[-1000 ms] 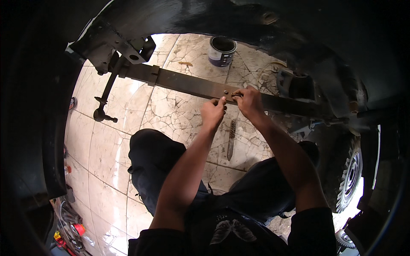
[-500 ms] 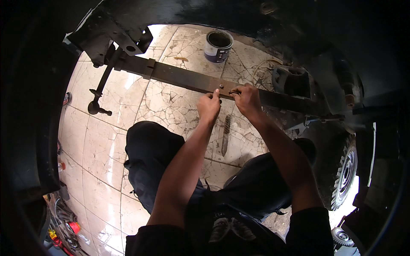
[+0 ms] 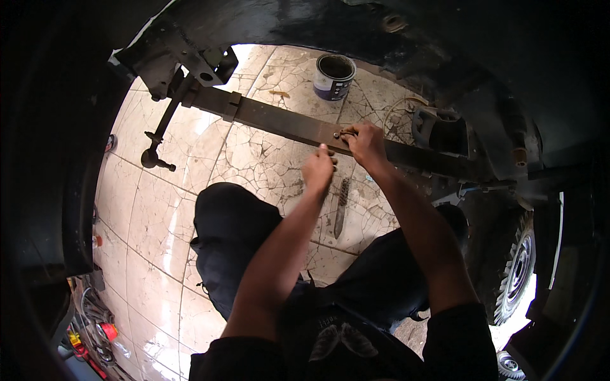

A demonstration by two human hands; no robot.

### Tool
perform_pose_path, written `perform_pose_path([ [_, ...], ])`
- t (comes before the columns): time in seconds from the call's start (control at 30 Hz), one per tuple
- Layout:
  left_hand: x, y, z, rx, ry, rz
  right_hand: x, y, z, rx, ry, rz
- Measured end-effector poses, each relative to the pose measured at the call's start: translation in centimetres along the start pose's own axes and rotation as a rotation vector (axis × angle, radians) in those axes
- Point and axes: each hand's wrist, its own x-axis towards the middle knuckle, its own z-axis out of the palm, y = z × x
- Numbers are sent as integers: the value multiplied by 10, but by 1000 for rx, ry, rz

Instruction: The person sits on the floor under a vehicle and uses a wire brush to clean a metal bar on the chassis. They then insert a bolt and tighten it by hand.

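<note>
A long flat dark metal bar (image 3: pixel 273 119) crosses in front of me, with a small round bolt head (image 3: pixel 337 134) on its upper face. My right hand (image 3: pixel 367 145) is closed at the bar just right of that bolt, its fingertips pinched on something small and dark that I cannot make out. Just short of the bar's near edge, my left hand (image 3: pixel 316 170) is apart from the metal, fingers curled and thumb pointing up; whatever it may hold is hidden. Below the hands, a thin pointed tool with a rough, toothed upper end (image 3: pixel 342 208) lies on the tiles.
Beyond the bar stands an open paint can (image 3: pixel 324 87). A rod with a ball joint (image 3: pixel 150 156) hangs at the left. Dark vehicle bodywork (image 3: pixel 305 25) arches overhead. A toothed wheel (image 3: pixel 518 270) is at the right; tools and cables (image 3: pixel 95 327) lie lower left.
My left hand has pulled away from the bar, back toward me. My right hand stays by the bolt. The whole view has shifted slightly.
</note>
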Motion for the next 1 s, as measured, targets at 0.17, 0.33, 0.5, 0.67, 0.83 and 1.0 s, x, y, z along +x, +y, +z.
perform_pose_path([
  [0.17,18,1,-37,17,13,18,-19,14,1,29,-36,29],
  [0.33,3,15,-48,-92,-67,-28,-13,4,3,-28,10,24],
  [0.5,-13,33,-38,-168,-71,11,14,-4,12,36,23,66],
  [0.67,-13,36,-36,-60,-32,2,24,-1,15,31,25,76],
  [0.83,13,13,-51,60,4,18,1,-9,1,-30,-64,48],
  [1.0,-2,27,-51,12,-39,-17,-10,-10,-4,-67,-36,49],
])
